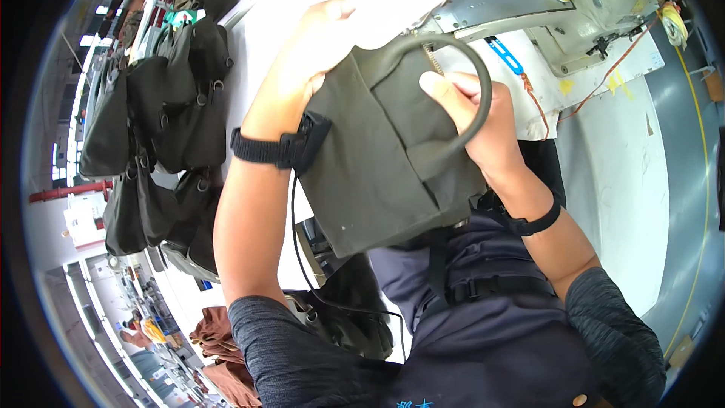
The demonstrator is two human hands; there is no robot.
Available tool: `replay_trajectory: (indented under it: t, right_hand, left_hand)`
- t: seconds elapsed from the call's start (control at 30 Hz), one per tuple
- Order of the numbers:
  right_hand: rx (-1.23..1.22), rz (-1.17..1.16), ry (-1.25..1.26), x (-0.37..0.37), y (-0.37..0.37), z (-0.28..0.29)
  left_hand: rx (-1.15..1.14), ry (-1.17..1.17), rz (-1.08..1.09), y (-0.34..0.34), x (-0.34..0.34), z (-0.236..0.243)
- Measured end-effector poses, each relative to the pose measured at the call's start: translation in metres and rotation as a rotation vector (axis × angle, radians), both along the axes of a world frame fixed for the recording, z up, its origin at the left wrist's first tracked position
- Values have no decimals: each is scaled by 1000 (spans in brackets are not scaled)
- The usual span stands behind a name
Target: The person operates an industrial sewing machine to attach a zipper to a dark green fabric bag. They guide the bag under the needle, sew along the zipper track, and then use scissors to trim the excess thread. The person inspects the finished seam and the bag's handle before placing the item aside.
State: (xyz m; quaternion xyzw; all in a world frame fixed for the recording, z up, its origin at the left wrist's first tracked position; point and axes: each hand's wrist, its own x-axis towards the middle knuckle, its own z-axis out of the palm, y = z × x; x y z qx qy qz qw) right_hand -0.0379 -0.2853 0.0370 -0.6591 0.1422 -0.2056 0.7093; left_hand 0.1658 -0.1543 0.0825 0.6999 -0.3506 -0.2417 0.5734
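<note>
Right-hand grip (489, 127) closed on the olive bag (362, 166), and look at that pinch: thumb laid on the near face, just beside a short run of brassy zip (432, 60), with the rounded handle (485, 79) arching across in front of the fingers! Over to the left-hand grip (321, 34), up high at the bag's upper left edge, its fingers washed out by glare, so whether it is clamped or loose, I cannot tell. What a view of the bag itself: tilted, held up before the dark apron (498, 325), between the 2 forearms, a folded seam slanting down its broad face. And there are 2 black straps in play, the left wristband (264, 149) and the right wristband (538, 221), 1 per arm! Beyond the hands, a pale machine (581, 38) fills the upper right, with a blue strip (504, 55) on the white bench (545, 125) close by, an orange cord (535, 98) trailing from its end. Out on the left flank, dark bags (177, 98) hang in a crowded cluster, and low beneath them sit the reddish-brown pieces (226, 381), well apart from both hands.
</note>
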Motion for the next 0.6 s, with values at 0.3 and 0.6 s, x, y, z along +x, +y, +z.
replay_trajectory:
  t: [0.3,0.6]
  right_hand:
    - [75,-36,32,14,-1,-21]
    - [100,11,52,13,-1,-25]
  left_hand:
    - [41,67,-149,1,25,2]
    - [158,257,-101,0,38,-8]
